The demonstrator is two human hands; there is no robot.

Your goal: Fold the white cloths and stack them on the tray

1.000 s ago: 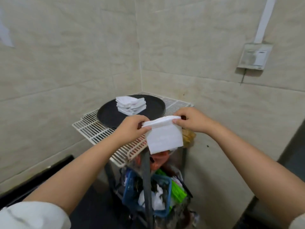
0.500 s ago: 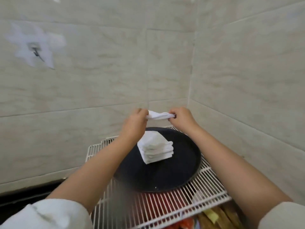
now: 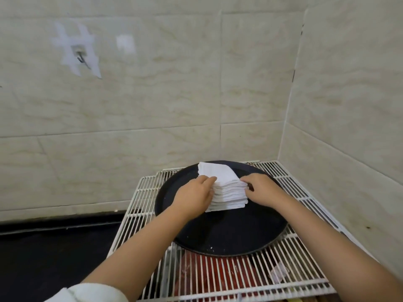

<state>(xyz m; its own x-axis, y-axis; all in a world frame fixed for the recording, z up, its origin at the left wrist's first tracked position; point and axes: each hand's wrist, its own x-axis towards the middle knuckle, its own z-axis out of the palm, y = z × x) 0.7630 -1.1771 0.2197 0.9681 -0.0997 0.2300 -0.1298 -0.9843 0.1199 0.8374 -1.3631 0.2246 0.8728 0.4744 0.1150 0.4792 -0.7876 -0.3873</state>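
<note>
Just right of the frame's centre, we see the stack of folded white cloths (image 3: 224,188) sitting on the far half of the round black tray (image 3: 229,238), which rests on a white wire rack (image 3: 218,277) pushed into the corner of the tiled wall (image 3: 152,101).

Our left hand (image 3: 193,196) touches the stack's left side and top edge, fingers (image 3: 206,180) curved against the cloth. Our right hand (image 3: 260,188) meets its right corner; we cannot tell whether those fingers pinch the top cloth or only press it.

We judge the cloths light, soft and limp, so the pile can slump or fan at its edges. It is best taken from both sides at once, low down, or steadied flat from above.

Red things show dimly beneath the rack's bars.
</note>
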